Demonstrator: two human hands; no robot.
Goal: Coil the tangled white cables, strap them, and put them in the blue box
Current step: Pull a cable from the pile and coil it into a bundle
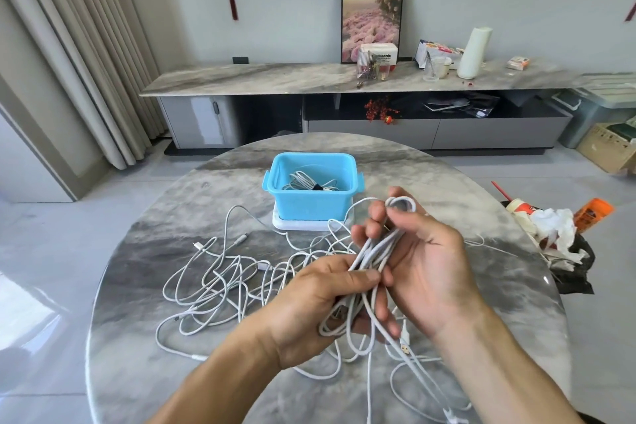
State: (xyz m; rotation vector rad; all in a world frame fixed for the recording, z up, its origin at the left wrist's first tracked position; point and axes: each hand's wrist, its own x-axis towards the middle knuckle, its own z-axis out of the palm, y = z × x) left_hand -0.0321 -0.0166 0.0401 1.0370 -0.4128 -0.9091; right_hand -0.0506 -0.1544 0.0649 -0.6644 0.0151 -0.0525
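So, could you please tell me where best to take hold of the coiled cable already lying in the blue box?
Grip the coiled cable at its dark strap, where the loops are bound, reaching straight down from above: the blue box is open-topped and walled all round.

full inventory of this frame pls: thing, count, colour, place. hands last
blue box: 1, blue, open, far middle of table, on a white lid or tray
strapped cable coil: 1, white with dark strap, inside the blue box
tangled cables: count unclear, white, loose on table, left and near side
cable bundle: 1, white, partly coiled, held between both hands
round table: 1, grey marble look
low cabinet: 1, grey marble top, by far wall
framed picture: 1, pink flowers, leaning on the wall
white bottle: 1, on cabinet, right
trash pile: mixed, right of table
curtain: beige, left
left hand: grips bundle's lower part
right hand: fingers curled round bundle's upper loops
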